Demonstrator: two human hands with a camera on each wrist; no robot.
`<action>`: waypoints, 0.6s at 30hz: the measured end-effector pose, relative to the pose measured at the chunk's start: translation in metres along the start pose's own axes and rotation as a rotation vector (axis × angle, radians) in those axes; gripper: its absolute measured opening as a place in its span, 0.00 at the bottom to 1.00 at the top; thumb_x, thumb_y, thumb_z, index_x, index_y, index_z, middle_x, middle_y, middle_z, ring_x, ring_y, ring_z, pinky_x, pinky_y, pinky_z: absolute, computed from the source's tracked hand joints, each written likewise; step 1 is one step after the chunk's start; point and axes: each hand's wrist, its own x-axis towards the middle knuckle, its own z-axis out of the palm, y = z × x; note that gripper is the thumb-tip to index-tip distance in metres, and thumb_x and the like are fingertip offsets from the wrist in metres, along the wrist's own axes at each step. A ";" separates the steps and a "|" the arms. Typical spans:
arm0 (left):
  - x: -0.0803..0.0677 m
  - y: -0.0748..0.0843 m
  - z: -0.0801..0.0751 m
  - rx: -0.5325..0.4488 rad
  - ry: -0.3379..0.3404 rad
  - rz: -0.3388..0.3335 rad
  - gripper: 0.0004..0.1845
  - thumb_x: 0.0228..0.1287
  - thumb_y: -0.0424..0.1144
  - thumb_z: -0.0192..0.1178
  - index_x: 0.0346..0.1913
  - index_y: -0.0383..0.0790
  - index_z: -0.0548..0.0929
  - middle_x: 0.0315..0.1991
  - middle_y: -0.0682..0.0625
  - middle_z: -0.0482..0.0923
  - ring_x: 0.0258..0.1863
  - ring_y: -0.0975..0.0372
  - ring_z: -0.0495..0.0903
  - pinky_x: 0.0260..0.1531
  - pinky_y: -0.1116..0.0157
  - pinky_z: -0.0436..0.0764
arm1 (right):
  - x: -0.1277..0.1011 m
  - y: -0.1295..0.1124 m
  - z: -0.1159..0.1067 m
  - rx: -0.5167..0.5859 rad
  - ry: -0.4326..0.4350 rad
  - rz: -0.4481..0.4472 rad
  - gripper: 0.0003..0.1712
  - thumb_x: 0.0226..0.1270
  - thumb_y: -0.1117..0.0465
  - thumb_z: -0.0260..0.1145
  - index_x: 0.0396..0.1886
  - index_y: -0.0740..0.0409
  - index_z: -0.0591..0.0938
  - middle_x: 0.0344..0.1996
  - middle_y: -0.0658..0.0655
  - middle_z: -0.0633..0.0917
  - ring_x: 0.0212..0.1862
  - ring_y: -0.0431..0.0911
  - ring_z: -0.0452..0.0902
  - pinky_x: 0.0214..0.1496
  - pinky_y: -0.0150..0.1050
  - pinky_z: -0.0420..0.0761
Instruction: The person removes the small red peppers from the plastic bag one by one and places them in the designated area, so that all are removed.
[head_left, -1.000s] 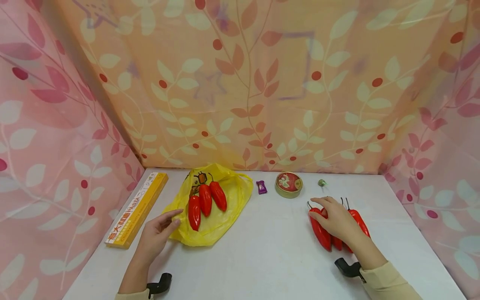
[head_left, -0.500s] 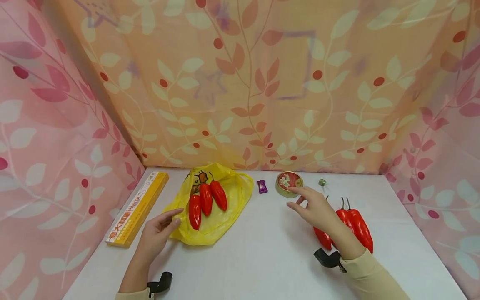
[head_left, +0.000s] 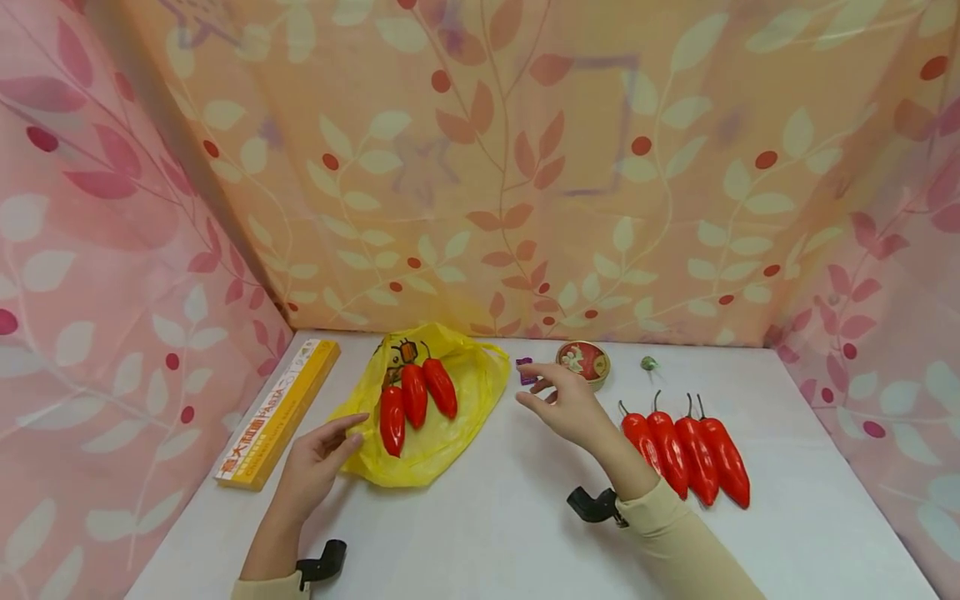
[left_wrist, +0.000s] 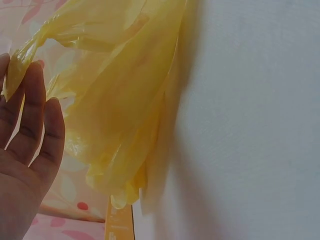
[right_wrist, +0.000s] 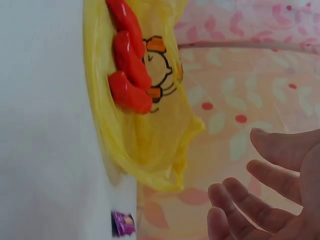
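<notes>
Yellow bag (head_left: 457, 446) just right of the left hand (head_left: 311, 458), mouth gaping, three red peppers (head_left: 414, 397) inside. Left fingers appear to pinch its edge. Right hand (head_left: 566, 406) holds nothing, fingers loosely spread; four more peppers (head_left: 696, 462) to its right on the tabletop (head_left: 480, 542). Advisable: light pinch, edge raised, right fingers clear of limp plastic.

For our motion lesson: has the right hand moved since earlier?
Yes, leftward: in the head view, the right hand was right of the round tin, now reaches past its left edge.
</notes>
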 end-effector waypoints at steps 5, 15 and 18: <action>0.000 -0.001 -0.001 -0.013 -0.006 -0.001 0.20 0.72 0.51 0.62 0.61 0.48 0.83 0.62 0.48 0.80 0.53 0.65 0.76 0.52 0.80 0.75 | 0.017 -0.002 0.025 0.086 -0.035 0.003 0.26 0.66 0.51 0.72 0.63 0.48 0.81 0.54 0.51 0.85 0.49 0.45 0.83 0.49 0.41 0.85; 0.000 -0.001 -0.002 0.010 -0.005 0.016 0.19 0.72 0.50 0.61 0.61 0.49 0.83 0.62 0.48 0.80 0.51 0.65 0.76 0.51 0.80 0.76 | 0.057 -0.008 0.071 0.126 -0.103 0.045 0.24 0.67 0.51 0.71 0.62 0.50 0.81 0.56 0.54 0.85 0.51 0.48 0.83 0.47 0.40 0.87; -0.001 0.001 -0.002 0.008 -0.003 0.021 0.19 0.72 0.50 0.61 0.61 0.48 0.84 0.61 0.48 0.81 0.51 0.66 0.76 0.51 0.80 0.75 | 0.068 -0.008 0.086 0.151 -0.123 0.052 0.25 0.67 0.51 0.71 0.62 0.53 0.81 0.57 0.58 0.84 0.53 0.52 0.82 0.50 0.43 0.86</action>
